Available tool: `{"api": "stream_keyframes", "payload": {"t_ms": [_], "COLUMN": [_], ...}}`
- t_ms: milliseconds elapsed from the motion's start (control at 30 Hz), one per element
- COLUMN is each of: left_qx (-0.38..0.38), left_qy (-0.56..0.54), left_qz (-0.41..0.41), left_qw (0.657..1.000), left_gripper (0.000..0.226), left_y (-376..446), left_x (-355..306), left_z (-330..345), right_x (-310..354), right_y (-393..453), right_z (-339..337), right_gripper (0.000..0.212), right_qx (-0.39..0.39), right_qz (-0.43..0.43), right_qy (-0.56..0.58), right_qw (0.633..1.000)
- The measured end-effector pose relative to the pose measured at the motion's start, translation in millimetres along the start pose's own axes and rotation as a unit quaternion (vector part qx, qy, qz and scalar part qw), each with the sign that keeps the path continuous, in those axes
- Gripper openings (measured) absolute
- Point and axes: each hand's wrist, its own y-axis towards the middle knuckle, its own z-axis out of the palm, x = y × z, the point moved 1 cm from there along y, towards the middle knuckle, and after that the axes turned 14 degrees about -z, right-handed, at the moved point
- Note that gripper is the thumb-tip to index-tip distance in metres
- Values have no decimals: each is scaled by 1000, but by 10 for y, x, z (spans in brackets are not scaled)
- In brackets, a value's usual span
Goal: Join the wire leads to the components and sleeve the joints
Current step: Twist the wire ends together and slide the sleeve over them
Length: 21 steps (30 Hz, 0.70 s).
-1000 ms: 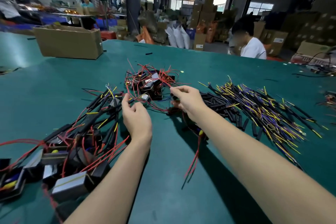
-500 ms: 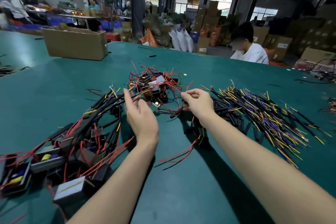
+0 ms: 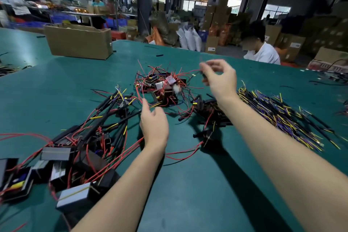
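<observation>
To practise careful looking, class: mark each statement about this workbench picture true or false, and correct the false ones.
1. The right hand is raised above the table, pinching a thin red wire. True.
2. The cardboard box stands on the far left of the green table. True.
3. The left hand holds a grey block. False: it holds no block; whether it pinches a wire cannot be told.
4. The yellow-tipped wire bundle lies left of both arms. False: it lies to the right.
</observation>
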Motion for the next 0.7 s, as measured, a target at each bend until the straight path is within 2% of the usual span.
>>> {"api": "stream_keyframes", "payload": {"t_ms": [33, 133, 233, 333, 500, 567, 633, 700], "left_qx": [16, 63, 77, 89, 112, 118, 118, 115], "left_qy": [34, 131, 166, 173, 165, 164, 157, 149], "left_qz": [3, -8, -29, -35, -37, -30, -31, -29], "left_qw": [999, 989, 983, 980, 979, 979, 980, 982], "left_gripper": [60, 64, 67, 70, 75, 75, 75, 73], "left_y": [-46, -190, -300, -352, -368, -344, -315, -297], "left_x": [6, -18, -69, -78, -68, -60, -60, -67], "left_z": [20, 78, 96, 103, 140, 130, 113, 108], "right_x": [21, 75, 98, 91, 66, 11, -36, -89], "right_y": [51, 95, 148, 129, 25, -36, -89, -97], "right_z": [-23, -63, -130, -158, -208, -197, -178, -177], "right_gripper": [19, 21, 19, 18, 25, 30, 45, 54], "right_qx": [-5, 47, -42, 48, 164, 240, 333, 360], "right_qz": [-10, -23, -34, 9, 22, 23, 11, 28], "right_qy": [-5, -38, 5, 13, 0, -9, -15, -72], "right_qw": [1000, 998, 999, 999, 986, 971, 943, 930]}}
